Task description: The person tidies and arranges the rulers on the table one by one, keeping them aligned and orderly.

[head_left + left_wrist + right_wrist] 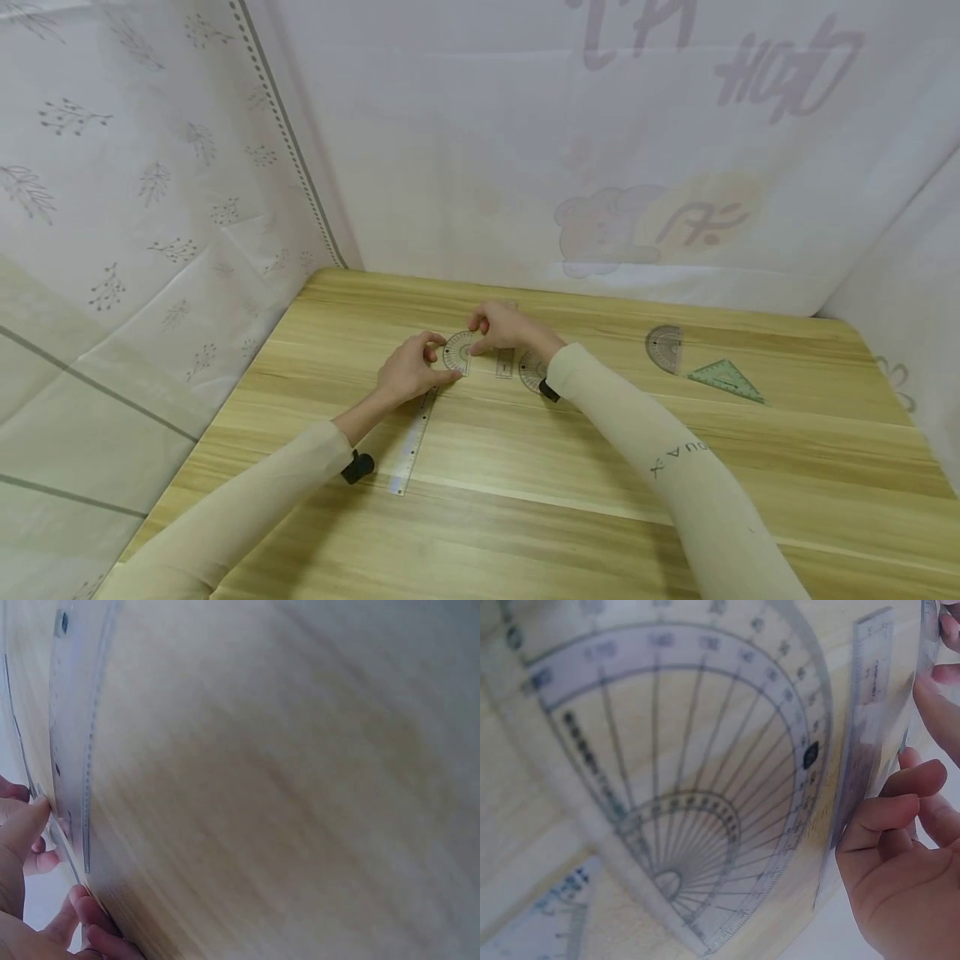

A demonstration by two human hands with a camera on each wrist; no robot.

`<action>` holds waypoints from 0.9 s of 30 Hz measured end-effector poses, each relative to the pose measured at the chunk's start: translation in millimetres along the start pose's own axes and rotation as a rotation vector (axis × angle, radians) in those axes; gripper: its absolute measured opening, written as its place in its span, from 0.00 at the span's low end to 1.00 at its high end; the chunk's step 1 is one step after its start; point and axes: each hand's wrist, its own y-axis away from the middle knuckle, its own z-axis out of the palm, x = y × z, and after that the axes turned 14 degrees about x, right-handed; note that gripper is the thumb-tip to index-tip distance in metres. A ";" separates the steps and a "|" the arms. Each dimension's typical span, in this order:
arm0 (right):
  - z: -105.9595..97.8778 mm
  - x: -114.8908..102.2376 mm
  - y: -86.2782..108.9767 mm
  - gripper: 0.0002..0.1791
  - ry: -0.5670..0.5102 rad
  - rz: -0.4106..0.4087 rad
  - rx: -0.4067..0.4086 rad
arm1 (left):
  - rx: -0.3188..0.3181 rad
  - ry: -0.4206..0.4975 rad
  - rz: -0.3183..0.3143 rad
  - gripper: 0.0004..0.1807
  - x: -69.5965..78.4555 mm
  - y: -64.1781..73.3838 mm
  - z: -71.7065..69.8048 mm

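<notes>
Both hands hold a small clear protractor (457, 353) at the left part of the table, its straight edge facing right. My left hand (407, 367) grips its curved side, thumb at the lower corner and index finger at the upper left. My right hand (501, 325) pinches it near the top of the straight edge. In the left wrist view, the fingertips of the left hand (34, 930) are at the protractor's thin edge. Curled fingers of the right hand (907, 870) show in the right wrist view, where the protractor is mostly hidden.
A long clear ruler (412, 446) lies below the left hand. Under the right forearm are a short clear ruler (504, 363) and a second clear protractor (531, 372), partly covered. Farther right lie a grey protractor (664, 348) and a green set square (725, 380).
</notes>
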 end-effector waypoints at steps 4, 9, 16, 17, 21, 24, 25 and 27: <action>-0.4 0.2 0.6 0.18 -0.042 0.030 0.013 | -0.003 -0.005 -0.021 0.36 1.5 0.0 -0.6; -1.1 -1.3 2.0 0.15 -0.048 0.046 0.019 | -0.009 -0.011 -0.032 0.36 2.1 -0.4 -0.8; -1.4 -1.0 2.1 0.15 -0.051 0.045 0.031 | -0.030 0.017 -0.037 0.36 2.1 -2.9 -1.4; -1.3 -0.7 1.8 0.15 -0.048 0.043 0.032 | -0.034 0.023 -0.036 0.36 2.2 -3.4 -1.8; 0.0 -0.1 0.8 0.15 -0.052 0.040 0.028 | -0.054 0.058 -0.042 0.36 2.6 -5.0 -3.9; 1.0 -0.3 0.5 0.15 -0.056 0.040 0.026 | -0.067 0.081 -0.053 0.36 3.2 -5.3 -4.9; 1.3 -0.3 0.6 0.15 -0.057 0.042 0.027 | -0.071 0.088 -0.056 0.36 3.3 -5.3 -5.1; 1.9 -0.3 0.7 0.15 -0.062 0.043 0.034 | -0.078 0.097 -0.062 0.36 3.4 -5.4 -5.4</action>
